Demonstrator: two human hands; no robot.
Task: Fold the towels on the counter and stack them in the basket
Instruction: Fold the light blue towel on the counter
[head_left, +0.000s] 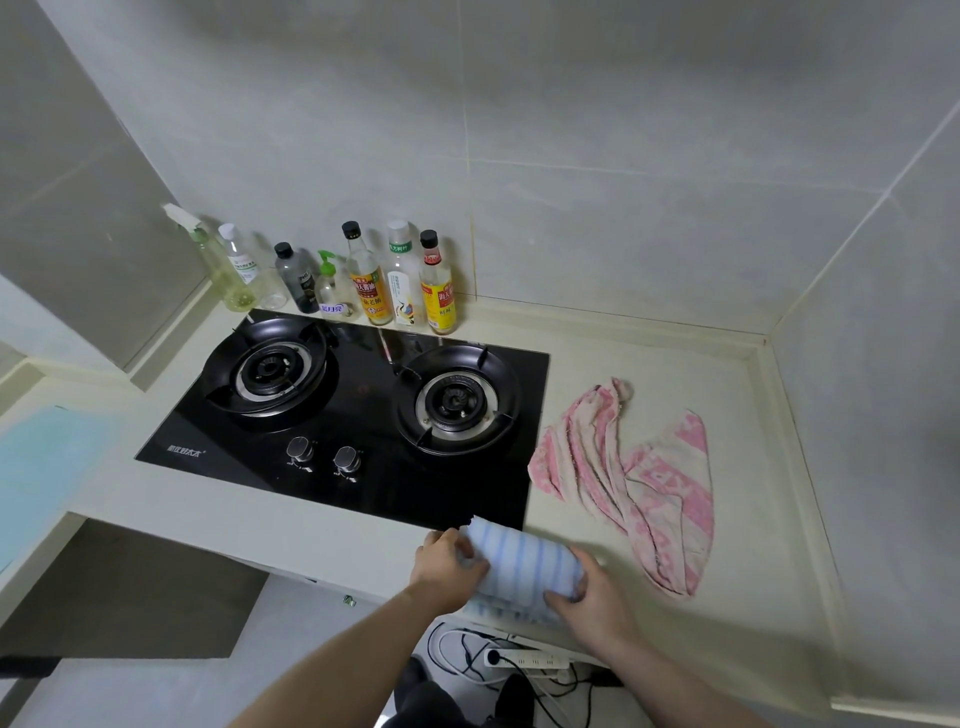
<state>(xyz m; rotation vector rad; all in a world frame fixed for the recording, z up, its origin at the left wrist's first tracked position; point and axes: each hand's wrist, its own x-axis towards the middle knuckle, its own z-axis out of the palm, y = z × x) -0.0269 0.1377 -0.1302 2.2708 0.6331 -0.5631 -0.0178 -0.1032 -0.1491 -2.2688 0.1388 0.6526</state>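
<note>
Blue-striped towel (522, 564) at worktop (753, 519) front edge, partly folded | left hand (447, 566) grip closed on its left end | right hand (592, 597) grip closed on right end | pink towel (639, 483) crumpled, just right of stove (363, 410)

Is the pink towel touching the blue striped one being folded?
Apart. The head view shows bare counter between the pink towel and the blue striped towel.
</note>
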